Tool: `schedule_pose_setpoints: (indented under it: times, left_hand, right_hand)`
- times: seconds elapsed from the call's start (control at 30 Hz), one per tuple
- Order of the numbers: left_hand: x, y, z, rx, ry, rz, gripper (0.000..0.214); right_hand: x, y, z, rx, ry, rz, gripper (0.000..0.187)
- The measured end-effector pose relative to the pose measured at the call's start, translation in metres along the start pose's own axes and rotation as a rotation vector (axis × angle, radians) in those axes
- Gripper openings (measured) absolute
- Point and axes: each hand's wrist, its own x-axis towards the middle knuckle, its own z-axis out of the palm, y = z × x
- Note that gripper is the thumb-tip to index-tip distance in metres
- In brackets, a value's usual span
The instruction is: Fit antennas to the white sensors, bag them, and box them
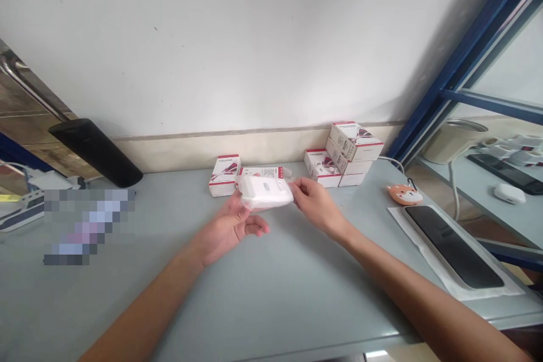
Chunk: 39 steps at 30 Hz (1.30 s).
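A white, rounded device in a clear plastic bag is held above the table, its kind not plain. My left hand grips it from the left and below, the thumb pressed at its edge. At its right end, the fingers of my right hand pinch the plastic or the edge; which one, I cannot tell. Just behind lies a red and white carton, partly hidden by the device. Left of that is another small red and white box.
Stacked boxes stand by the wall at right. An orange animal-faced case and a phone on white paper lie to the right. A black lamp head, a pixelated item and a power strip are at left.
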Motion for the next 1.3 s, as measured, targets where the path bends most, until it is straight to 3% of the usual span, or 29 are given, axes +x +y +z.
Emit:
schedule_pose_setpoints:
  times: [0.13,0.23,0.4,0.57,0.73,0.8,0.87,0.9,0.97,1.07,1.17,1.23,1.3]
  left_hand:
    - [0.004,0.000,0.001,-0.012,0.126,0.014,0.051]
    - [0.007,-0.001,0.001,-0.009,0.195,0.014,0.059]
    - [0.011,-0.001,0.007,-0.076,0.194,-0.199,0.078]
    - [0.008,0.004,0.006,-0.025,0.209,-0.392,0.080]
    - [0.004,0.006,-0.001,0.039,0.152,-0.424,0.075]
    - [0.003,0.007,-0.001,0.039,0.166,-0.406,0.071]
    - [0.002,0.010,0.001,0.097,0.218,-0.367,0.067]
    - [0.002,0.011,0.003,0.155,0.253,-0.335,0.065]
    - [0.002,0.016,0.006,0.269,0.326,-0.249,0.063]
    - [0.008,0.025,0.008,0.421,0.436,-0.038,0.067]
    - [0.023,0.034,0.008,0.675,0.494,0.229,0.055]
    - [0.040,0.036,0.006,0.834,0.437,0.310,0.040]
    - [0.058,0.033,0.004,1.118,0.277,0.367,0.052]
  right_hand:
    - [-0.003,0.002,0.004,0.055,0.071,-0.118,0.041]
    - [-0.005,0.003,0.007,0.128,0.067,-0.191,0.041]
    - [-0.012,-0.001,0.016,0.293,0.084,-0.310,0.034]
    - [-0.023,-0.013,0.018,0.169,0.133,-0.495,0.025]
    - [-0.029,-0.026,0.013,0.261,-0.120,-0.440,0.034]
    - [-0.031,-0.027,0.012,0.221,-0.282,-0.400,0.059]
    - [-0.034,-0.026,0.012,0.068,-0.443,-0.437,0.088]
    - [-0.035,-0.024,0.013,-0.045,-0.495,-0.483,0.092]
    - [-0.036,-0.021,0.013,-0.274,-0.517,-0.581,0.083]
    - [-0.032,-0.020,0.008,-0.434,-0.389,-0.670,0.069]
    - [-0.019,-0.021,-0.006,-0.445,-0.115,-0.632,0.067]
    - [-0.009,-0.021,-0.017,-0.483,0.071,-0.511,0.067]
    - [0.000,-0.018,-0.025,-0.547,0.174,-0.375,0.067]
